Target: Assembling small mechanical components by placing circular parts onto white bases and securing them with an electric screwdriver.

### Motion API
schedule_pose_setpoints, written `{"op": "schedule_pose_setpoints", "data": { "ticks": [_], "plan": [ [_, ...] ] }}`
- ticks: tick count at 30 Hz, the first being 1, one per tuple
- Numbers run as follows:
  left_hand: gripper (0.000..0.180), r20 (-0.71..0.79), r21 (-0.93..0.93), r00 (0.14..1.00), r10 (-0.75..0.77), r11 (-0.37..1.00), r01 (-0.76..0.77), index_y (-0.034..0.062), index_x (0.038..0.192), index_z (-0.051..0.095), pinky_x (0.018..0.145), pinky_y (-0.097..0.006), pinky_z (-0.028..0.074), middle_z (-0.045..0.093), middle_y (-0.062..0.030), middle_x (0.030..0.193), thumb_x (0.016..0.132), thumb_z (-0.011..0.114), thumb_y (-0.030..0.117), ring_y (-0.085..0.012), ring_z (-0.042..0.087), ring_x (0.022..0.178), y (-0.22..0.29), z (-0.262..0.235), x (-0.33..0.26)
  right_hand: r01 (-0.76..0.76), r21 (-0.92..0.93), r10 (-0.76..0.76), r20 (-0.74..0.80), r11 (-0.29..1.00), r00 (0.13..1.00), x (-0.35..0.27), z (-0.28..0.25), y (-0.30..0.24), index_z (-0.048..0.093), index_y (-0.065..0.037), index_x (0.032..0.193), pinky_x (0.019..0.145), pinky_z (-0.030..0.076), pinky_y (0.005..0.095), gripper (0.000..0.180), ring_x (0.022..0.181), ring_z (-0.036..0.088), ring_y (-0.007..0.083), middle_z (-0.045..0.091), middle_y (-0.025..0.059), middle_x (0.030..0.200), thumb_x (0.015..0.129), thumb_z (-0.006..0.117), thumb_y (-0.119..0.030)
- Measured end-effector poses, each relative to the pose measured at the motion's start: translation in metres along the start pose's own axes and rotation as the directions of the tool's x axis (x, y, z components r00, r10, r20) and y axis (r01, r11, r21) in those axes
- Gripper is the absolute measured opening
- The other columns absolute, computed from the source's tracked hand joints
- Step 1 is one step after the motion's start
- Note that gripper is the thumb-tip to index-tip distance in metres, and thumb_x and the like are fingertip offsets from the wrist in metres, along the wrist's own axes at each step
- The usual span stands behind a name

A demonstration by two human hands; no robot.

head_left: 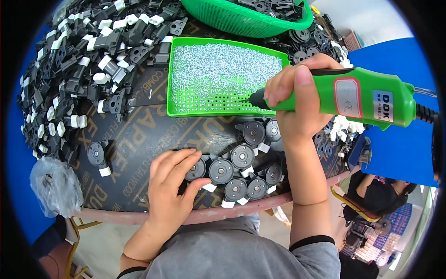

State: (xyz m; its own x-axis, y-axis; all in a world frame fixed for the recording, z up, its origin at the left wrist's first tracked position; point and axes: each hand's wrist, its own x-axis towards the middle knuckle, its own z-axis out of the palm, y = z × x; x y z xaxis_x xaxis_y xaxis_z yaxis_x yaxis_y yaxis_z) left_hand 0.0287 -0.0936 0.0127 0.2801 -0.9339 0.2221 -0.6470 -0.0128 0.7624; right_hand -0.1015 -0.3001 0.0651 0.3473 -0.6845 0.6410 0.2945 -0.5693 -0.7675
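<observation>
A green electric screwdriver (369, 95) is gripped in my right hand (302, 100). Its dark tip points left, over the near right part of a light green perforated tray (193, 113) filled with small silvery screws (218, 60). My left hand (169, 183) curls around a round black caster-like part (197, 171), its fingers along the far left side and the thumb at the near edge. Several similar parts, each a black disc with a white tab, stand close together to the right, among them one disc (221, 171) right beside it.
Black brackets with white ends (111, 65) heap up on the left. A dark green basket (232, 21) of black parts stands at the back. A clear plastic bag (55, 186) lies at the left edge, near a lone disc part (96, 153). Another person (381, 195) sits at the right.
</observation>
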Motion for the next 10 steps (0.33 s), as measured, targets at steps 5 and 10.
{"op": "schedule_pose_setpoints", "data": {
  "ticks": [5, 10],
  "plan": [
    [0.051, 0.013, -0.085, 0.999, -0.038, 0.996, 0.039, 0.0037, 0.117, 0.066, 0.098, -0.040, 0.044, 0.065, -0.0109, 0.121, 0.070, 0.082, 0.018, -0.0316, 0.058, 0.112, -0.0023, 0.0006, -0.0007, -0.042, 0.015, 0.042, -0.046, 0.999, 0.998, -0.0016, 0.0020, -0.0030, 0.042, -0.005, 0.107, 0.044, 0.044, 0.0329, 0.016, 0.043, 0.045, 0.0169, 0.049, 0.0072, 0.058, 0.094, 0.052, -0.008],
    [0.046, 0.065, -0.139, 0.998, -0.027, 0.990, 0.036, 0.0042, 0.121, 0.063, 0.097, -0.041, 0.045, 0.062, -0.0129, 0.125, 0.081, 0.076, 0.021, -0.0326, 0.057, 0.115, -0.0050, -0.0045, -0.0014, -0.011, 0.042, 0.013, -0.039, 0.999, 0.999, -0.0063, 0.0048, -0.0027, 0.042, -0.007, 0.108, 0.045, 0.045, 0.0333, 0.020, 0.044, 0.047, 0.0171, 0.049, 0.0075, 0.059, 0.093, 0.055, -0.010]
  ]
}}
